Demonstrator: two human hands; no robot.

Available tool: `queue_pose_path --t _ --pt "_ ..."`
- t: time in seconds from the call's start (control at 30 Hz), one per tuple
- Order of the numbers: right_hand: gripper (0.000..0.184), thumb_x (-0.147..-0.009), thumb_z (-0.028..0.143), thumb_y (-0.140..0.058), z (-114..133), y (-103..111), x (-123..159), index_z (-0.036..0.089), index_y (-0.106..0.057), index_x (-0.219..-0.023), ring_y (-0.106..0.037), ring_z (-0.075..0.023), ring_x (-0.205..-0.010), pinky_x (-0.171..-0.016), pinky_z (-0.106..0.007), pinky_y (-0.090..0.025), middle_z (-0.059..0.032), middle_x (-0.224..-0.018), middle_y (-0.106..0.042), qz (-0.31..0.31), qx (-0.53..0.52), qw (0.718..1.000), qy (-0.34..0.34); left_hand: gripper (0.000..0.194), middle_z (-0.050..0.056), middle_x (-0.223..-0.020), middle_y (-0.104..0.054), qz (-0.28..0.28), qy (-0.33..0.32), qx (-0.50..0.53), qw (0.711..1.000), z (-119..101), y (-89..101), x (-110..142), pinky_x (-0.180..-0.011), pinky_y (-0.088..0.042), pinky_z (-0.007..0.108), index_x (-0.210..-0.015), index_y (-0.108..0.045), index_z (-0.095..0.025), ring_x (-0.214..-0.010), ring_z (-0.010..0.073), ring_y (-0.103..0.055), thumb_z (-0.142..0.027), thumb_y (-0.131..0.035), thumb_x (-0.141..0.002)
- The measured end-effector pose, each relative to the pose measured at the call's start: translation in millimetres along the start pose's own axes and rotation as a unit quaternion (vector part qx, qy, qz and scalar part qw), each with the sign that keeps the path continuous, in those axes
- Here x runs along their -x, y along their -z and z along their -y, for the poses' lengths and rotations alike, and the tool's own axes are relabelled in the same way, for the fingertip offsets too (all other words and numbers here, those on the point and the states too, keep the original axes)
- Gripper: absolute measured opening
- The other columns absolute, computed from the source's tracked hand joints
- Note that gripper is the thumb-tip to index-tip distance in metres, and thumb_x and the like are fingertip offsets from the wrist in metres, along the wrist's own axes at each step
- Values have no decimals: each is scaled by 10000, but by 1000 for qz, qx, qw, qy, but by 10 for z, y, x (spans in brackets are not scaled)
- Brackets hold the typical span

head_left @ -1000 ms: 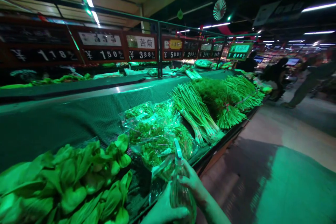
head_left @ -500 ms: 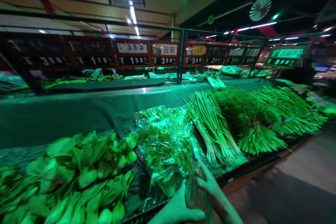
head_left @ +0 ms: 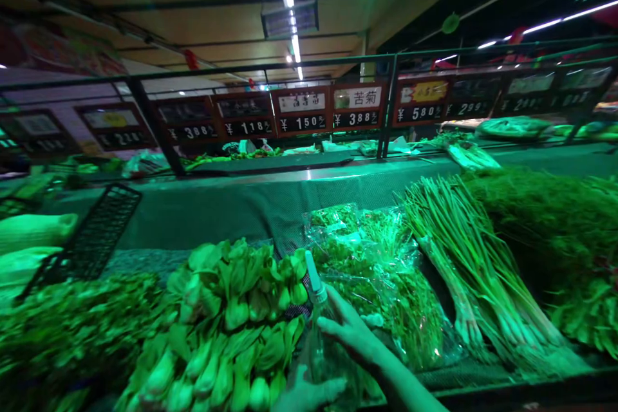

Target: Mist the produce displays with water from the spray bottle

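A clear spray bottle [head_left: 319, 351] with a pale spray head stands upright, low in the middle of the head view. My right hand [head_left: 345, 328] is closed round its upper part, below the spray head. Lower down, my left hand [head_left: 309, 391] grips the bottle's body; its edge is cut off by the bottom of the frame. Behind and left of the bottle lie heaped bok choy [head_left: 226, 322]. Just to the right are leafy greens in clear plastic bags [head_left: 371, 270].
Scallions [head_left: 483, 270] and feathery green bunches [head_left: 555, 219] lie on the right. At left are more leafy greens [head_left: 82, 328] and a black plastic crate [head_left: 103, 232]. A rail with price signs [head_left: 357, 109] runs across behind the display.
My view has turned left, so the display has shifted right in the picture. Both hands and the spray bottle have moved left, from before the bagged greens to beside the bok choy.
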State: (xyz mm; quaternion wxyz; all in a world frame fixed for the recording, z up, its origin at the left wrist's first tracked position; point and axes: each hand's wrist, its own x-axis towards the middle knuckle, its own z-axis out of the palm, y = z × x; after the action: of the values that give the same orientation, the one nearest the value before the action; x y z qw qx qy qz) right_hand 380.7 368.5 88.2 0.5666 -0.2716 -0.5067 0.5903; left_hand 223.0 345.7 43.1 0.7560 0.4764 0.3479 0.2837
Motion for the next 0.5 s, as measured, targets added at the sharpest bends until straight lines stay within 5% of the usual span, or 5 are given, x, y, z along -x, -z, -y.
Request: queue_pose_path --t 0.2,0.37,0.5 --pt "678 -764 575 -812 -33 297 309 268 -614 -1335 -630 -328 -1181 -1097 -506 -438 -68 -1256 -692 -200 59 978 -20 1019 193 -1439 -622 172 -48 17 984 29 -122 -408 -1154 -447 574 -1415 -490 -204 -1358 426 -573 -568 -930 -571" --pt "759 -742 609 -822 48 490 872 260 -565 -1364 -655 -305 -1094 -1040 -508 -476 -74 -1167 -699 -286 52 957 -18 1230 190 -1434 -593 275 18 -72 958 226 -467 -635 -1133 -462 584 -1516 -397 -213 -1360 444 -537 -646 -929 -495" --pt "718 -705 606 -839 108 512 1391 261 -618 -1295 -583 -317 -1200 -1072 -463 -430 -63 -1203 -667 -373 79 924 11 949 180 -1389 -630 342 90 -101 930 245 -775 -576 -1114 -472 609 -1497 -460 -217 -1307 403 -581 -572 -855 -711"
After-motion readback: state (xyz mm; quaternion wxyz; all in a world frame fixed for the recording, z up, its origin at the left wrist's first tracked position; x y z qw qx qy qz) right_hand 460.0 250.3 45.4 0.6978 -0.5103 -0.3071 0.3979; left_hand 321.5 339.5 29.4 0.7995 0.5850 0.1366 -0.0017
